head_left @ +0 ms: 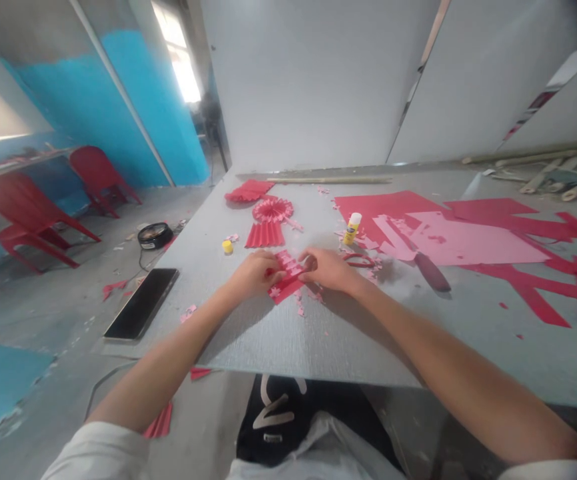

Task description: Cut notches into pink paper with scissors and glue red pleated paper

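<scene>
i have my left hand (256, 275) gripping a folded red paper strip (285, 279), with my right hand (329, 270) pinching its other end. a glue stick (352, 229) sits just beyond on the grey table (288, 340).

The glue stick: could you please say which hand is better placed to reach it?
Probably the right hand: it is nearer the glue stick, while the left hand lies farther off, across the folded red paper both hands touch.

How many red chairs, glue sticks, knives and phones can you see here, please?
Red plastic chairs: 2
Glue stick: 1
Knife: 1
Smartphone: 1
Total: 5
</scene>
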The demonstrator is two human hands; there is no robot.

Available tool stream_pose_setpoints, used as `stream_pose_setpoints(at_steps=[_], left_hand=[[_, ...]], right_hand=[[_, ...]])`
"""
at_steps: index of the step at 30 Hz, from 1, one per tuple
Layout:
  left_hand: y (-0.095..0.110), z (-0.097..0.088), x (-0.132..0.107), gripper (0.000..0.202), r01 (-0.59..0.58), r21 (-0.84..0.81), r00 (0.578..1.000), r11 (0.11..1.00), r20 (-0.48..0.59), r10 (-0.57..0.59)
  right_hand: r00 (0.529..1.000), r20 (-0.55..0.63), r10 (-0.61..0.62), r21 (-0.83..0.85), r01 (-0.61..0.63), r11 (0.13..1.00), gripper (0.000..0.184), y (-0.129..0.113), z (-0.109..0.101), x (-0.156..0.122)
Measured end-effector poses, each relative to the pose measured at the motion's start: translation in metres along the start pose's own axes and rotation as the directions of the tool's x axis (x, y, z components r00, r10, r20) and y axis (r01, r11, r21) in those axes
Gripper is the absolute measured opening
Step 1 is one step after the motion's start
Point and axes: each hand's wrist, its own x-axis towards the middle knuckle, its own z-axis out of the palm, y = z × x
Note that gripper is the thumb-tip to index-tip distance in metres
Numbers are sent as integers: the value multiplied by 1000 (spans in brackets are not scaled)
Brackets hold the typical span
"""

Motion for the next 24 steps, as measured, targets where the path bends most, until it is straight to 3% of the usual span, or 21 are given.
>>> stream_pose_setpoints(at_steps=[6,13,17,20,24], left_hand=[[8,-2,-1,20,-28,-16,1000,999,4,28],[8,6,-2,19,-45,55,999,997,24,43],[9,9,-1,22,-28,81,999,996,25,27],[9,7,-1,16,5,87,999,996,-37,-1],[4,3,-1,35,65,127,997,990,-48,-60]], right_hand=[[990,-104,-98,-54,93,994,43,7,9,3],[962,-114,-250,-88,241,967,6,13,15,7],[949,-103,-298,-88,289,953,3,13,16,9],[943,-89,-320,-73,314,947,7,14,17,10],[933,-129,-336,-73,329,941,5,14,18,11]])
